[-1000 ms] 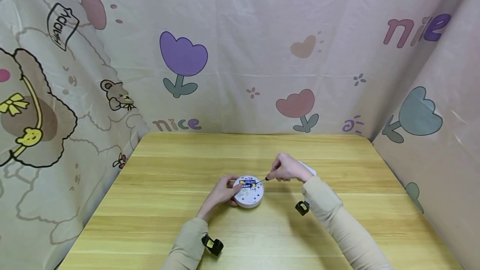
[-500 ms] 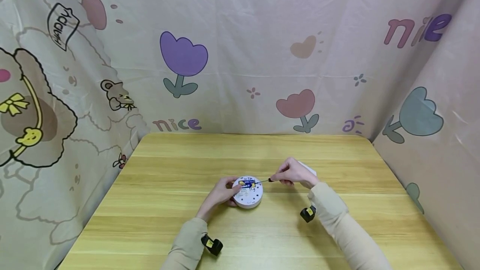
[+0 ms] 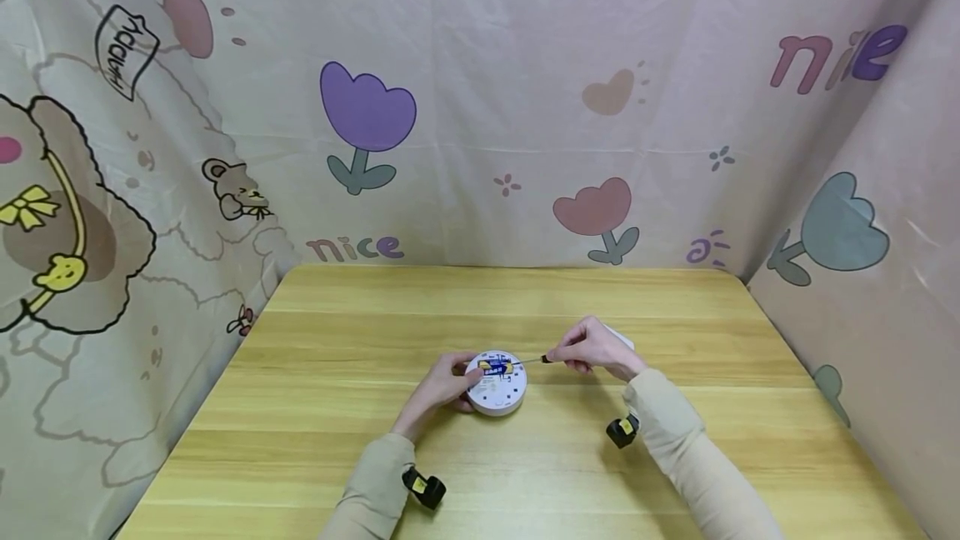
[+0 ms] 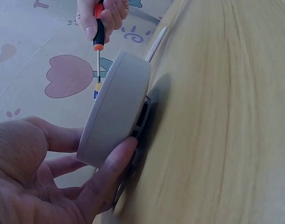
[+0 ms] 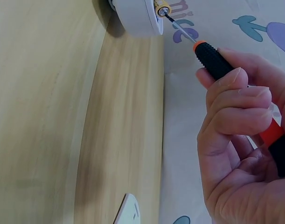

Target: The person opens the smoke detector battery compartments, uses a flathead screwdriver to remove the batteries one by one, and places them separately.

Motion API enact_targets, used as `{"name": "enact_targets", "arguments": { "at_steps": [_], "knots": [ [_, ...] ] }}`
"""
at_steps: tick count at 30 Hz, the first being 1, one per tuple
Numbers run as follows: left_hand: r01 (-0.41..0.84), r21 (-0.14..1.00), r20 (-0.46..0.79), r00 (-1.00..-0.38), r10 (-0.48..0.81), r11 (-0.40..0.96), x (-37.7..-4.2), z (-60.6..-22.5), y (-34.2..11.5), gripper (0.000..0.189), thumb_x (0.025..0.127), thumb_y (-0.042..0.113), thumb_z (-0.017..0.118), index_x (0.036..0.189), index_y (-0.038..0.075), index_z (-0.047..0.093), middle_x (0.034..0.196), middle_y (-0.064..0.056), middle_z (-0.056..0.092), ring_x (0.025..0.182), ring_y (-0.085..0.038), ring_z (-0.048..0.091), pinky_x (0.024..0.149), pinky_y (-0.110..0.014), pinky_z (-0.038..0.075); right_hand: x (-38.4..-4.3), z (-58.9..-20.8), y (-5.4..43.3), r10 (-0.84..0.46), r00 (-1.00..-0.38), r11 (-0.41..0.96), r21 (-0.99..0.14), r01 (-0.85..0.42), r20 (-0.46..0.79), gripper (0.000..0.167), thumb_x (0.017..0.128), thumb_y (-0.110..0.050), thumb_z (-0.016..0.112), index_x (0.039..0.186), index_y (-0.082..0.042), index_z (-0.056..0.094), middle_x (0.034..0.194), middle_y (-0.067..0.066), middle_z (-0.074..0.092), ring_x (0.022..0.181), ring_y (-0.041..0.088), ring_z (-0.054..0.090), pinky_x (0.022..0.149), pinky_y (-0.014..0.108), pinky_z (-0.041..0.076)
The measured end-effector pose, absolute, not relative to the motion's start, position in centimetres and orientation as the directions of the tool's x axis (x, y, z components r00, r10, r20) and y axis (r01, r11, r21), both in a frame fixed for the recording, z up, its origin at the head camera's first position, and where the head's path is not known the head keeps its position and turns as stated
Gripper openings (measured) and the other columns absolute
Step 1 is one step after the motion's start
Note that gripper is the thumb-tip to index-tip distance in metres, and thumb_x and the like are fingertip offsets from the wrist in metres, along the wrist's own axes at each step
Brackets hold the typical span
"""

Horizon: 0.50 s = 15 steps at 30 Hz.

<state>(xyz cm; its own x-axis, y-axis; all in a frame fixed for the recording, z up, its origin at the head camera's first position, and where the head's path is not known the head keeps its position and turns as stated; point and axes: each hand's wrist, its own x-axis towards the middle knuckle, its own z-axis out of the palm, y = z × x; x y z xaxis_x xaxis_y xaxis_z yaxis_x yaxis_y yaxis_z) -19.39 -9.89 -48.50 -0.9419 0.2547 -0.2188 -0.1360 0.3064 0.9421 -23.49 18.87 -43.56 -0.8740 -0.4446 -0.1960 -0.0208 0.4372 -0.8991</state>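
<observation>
White round casing (image 3: 498, 397) sits in your left hand (image 3: 442, 383) over the worktop (image 3: 330, 394), fingers gripping its edge, likely to steady it with the blue-and-yellow battery (image 3: 495, 368) exposed; your right hand's (image 3: 591, 347) fingers wrap the black-and-orange screwdriver (image 5: 212, 60), slanted apparently so its tip reaches the battery's end. Head view gives you the casing's face; left wrist sees that edge-on but adds a dark fitting (image 4: 143, 115) underneath, while right wrist shows the tip right at the battery's metal terminal (image 5: 163, 10).
</observation>
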Motion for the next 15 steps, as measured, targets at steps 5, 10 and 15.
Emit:
{"name": "enact_targets", "arguments": {
  "at_steps": [5,10,15],
  "knots": [
    [-0.140,0.942,-0.222,-0.941,0.254,0.306,-19.44,-48.50,-9.90,0.048,0.099,0.010,0.061,0.142,-0.007,0.049,0.112,-0.025,0.061,0.071,-0.019,0.062,0.057,-0.033,0.063,-23.49,-43.70,18.90,-0.436,-0.877,0.436,-0.900,-0.007,-0.204,0.025,0.084,-0.020,0.081,0.074,0.001,0.072,0.050,-0.005,0.056,0.041,0.007,0.043,0.040,0.018,0.034],
    [-0.137,0.941,-0.221,-0.941,0.257,0.309,-19.47,-48.54,-9.91,0.048,0.099,0.011,0.062,0.142,-0.006,0.050,0.113,-0.025,0.061,0.073,-0.019,0.062,0.058,-0.033,0.064,-23.35,-43.61,19.01,-0.432,-0.874,0.437,-0.899,0.014,-0.223,0.031,0.086,-0.018,0.078,0.090,0.012,0.072,0.052,-0.003,0.058,0.043,0.007,0.044,0.041,0.019,0.035],
    [-0.128,0.941,-0.214,-0.942,0.260,0.312,-19.44,-48.62,-9.92,0.049,0.099,0.011,0.061,0.143,-0.007,0.048,0.113,-0.025,0.061,0.072,-0.019,0.062,0.057,-0.033,0.064,-23.32,-43.70,19.16,-0.430,-0.872,0.447,-0.894,0.022,-0.236,0.034,0.087,-0.018,0.077,0.097,0.014,0.071,0.054,-0.004,0.059,0.043,0.006,0.045,0.042,0.018,0.036]
  ]
}}
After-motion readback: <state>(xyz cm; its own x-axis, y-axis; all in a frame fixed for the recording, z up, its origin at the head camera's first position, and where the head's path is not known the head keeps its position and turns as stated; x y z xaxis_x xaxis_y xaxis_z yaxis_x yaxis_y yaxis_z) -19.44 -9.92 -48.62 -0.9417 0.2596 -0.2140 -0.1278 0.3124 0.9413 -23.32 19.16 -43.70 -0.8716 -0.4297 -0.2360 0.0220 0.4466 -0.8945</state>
